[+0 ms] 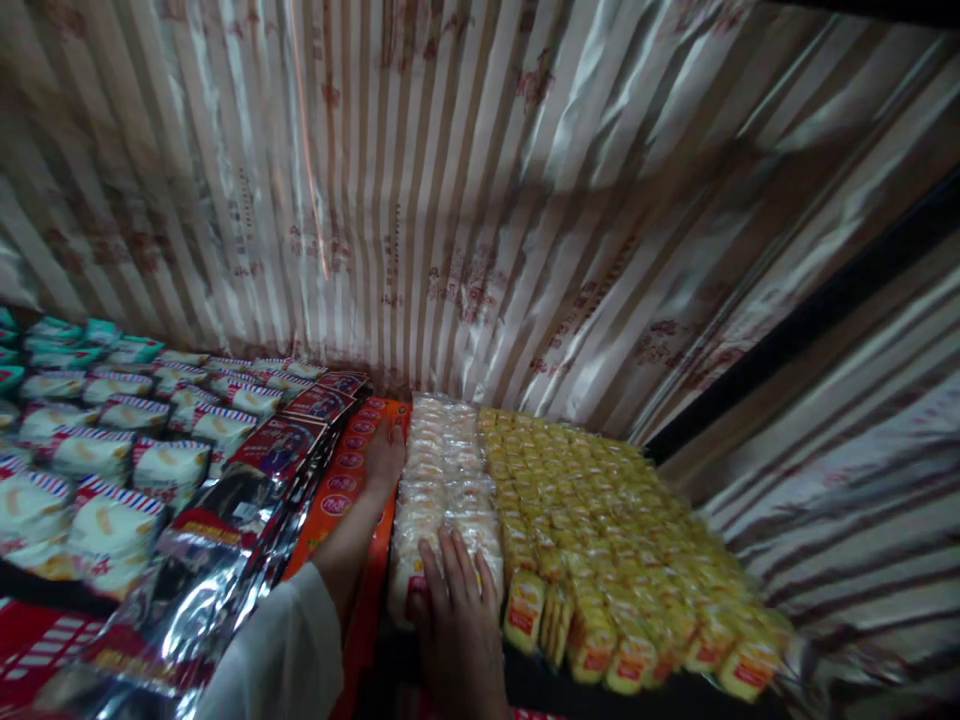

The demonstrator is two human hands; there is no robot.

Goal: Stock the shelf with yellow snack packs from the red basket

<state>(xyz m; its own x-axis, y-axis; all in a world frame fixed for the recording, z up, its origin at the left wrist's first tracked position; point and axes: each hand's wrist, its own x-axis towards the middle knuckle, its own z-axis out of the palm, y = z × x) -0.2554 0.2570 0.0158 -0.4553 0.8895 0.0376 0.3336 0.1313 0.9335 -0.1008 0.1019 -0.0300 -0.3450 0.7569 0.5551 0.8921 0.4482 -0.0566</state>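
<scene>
Two columns of clear-wrapped white snack packs (442, 440) lie in the middle of the head view. My right hand (459, 605) rests on their near end, fingers stretched out and slightly apart. Farther away, my left hand (385, 452) reaches along the left side of these packs, over an orange package (346, 480) with round printed marks. Its fingers look extended, though their tips are dim and blurred. To the right stand dense rows of yellow-wrapped snack packs (577, 490), a few turned differently at the near edge.
Left of the orange package lie dark, shiny silver-edged bags (274, 450). Beyond them are rows of white-and-green packets (112, 450) and green packets (56, 340). A striped, shiny sheet (450, 200) hangs behind, and a dark bar (810, 320) slants across the right.
</scene>
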